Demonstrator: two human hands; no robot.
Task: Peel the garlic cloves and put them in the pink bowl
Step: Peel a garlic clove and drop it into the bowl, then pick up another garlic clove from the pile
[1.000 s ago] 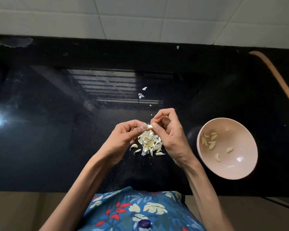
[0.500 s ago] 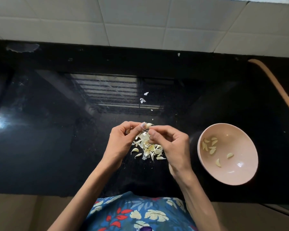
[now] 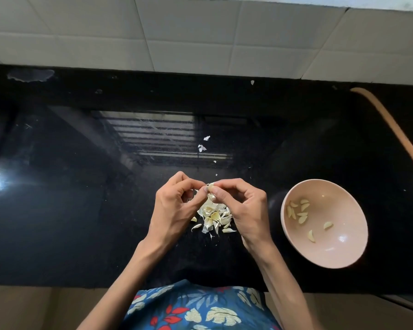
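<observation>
A small pale garlic clove (image 3: 210,186) is pinched between the fingertips of my left hand (image 3: 177,206) and my right hand (image 3: 243,208), just above the black counter. Under the hands lies a heap of white garlic skins and cloves (image 3: 212,217). The pink bowl (image 3: 343,253) stands to the right of my right hand, with several peeled cloves (image 3: 298,210) inside it.
The black glossy counter (image 3: 81,210) runs to a white tiled wall (image 3: 200,34) at the back. Loose skin scraps (image 3: 202,147) lie beyond the hands. A curved tan strip (image 3: 391,129) crosses the far right. The counter's front edge is close to my body.
Both hands have dropped a little and closed in around the clove; my right hand has turned so its fingers curl over the top. The view has tilted, so the bowl sits lower.
</observation>
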